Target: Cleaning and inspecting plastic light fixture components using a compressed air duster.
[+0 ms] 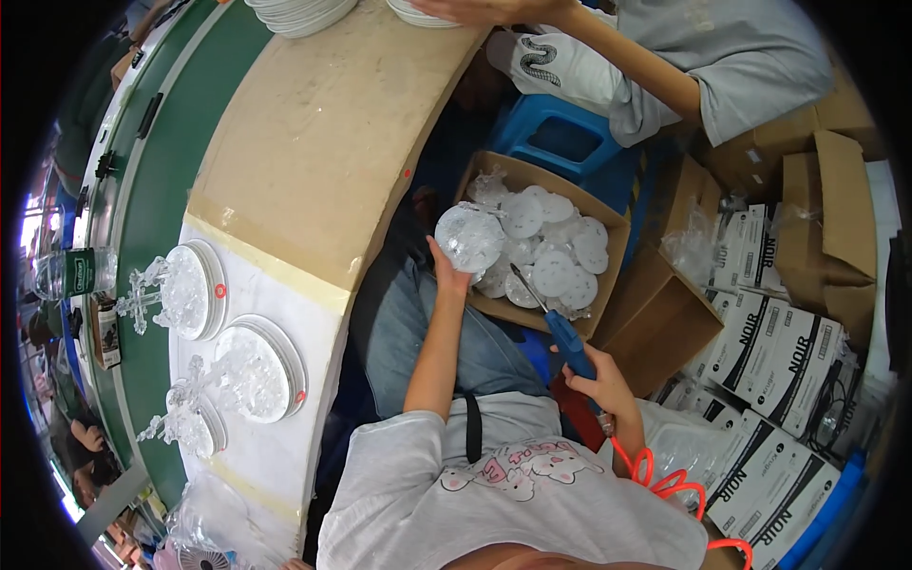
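Observation:
My left hand (450, 273) is closed on the edge of a round, clear-and-white disc (470, 237), which I hold up over the near left side of an open cardboard box (616, 261). My right hand (606, 382) grips a blue air tool (567, 344) with a long, thin metal tip. That tip points up and left, toward the disc but apart from it. An orange coiled hose (665, 483) runs from the tool's rear end. Inside the box lie several white perforated discs (553, 274) and crumpled clear plastic (488, 187).
Stacked white plates with clear ornaments (255, 370) stand on the table (313, 142) at left, beside a green conveyor belt (157, 190). A blue stool (560, 133) and a co-worker's arm (632, 52) are beyond the box. Printed cartons (774, 356) pile up at right.

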Tool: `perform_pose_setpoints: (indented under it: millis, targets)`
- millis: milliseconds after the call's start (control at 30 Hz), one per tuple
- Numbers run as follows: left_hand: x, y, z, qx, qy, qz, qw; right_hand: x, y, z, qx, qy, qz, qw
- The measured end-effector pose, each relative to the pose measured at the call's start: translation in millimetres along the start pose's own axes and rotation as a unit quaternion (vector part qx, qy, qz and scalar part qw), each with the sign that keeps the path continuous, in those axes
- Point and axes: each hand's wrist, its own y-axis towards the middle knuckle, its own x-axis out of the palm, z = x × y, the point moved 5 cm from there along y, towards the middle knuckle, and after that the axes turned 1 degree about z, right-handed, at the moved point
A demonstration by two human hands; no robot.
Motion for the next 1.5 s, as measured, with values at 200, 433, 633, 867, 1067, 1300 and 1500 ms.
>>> perform_pose_setpoints:
  millis: [200, 433, 633, 867, 1067, 1300, 1500]
  targets:
    - [23, -38, 11, -0.004, 0.02, -0.027, 0.999, -13, -28, -17, -0.008, 0.25, 0.014, 0.968]
    - [144, -169, 92, 0.099, -0.012, -0.039, 0.994, -48, -50, -2, -0.055, 0.278, 0.127, 0.95]
    - [184, -173, 191, 0.231, 0.023, 0.009, 0.973, -35, -38, -7, -0.052, 0.29, 0.066, 0.953]
    - [161, -155, 254, 0.432, 0.124, 0.097, 0.888, -37, -43, 1, -0.048, 0.294, 0.07, 0.952]
    - [147, -159, 272, 0.532, 0.238, 0.21, 0.785, -33, -37, 1, -0.043, 0.287, 0.046, 0.956]
    - [138, -165, 268, 0.548, 0.363, 0.302, 0.69, -39, -33, 2, -0.04, 0.288, 0.058, 0.955]
    - [140, -178, 251, 0.553, 0.442, 0.31, 0.635, -42, -27, 10, -0.004, 0.274, 0.085, 0.958]
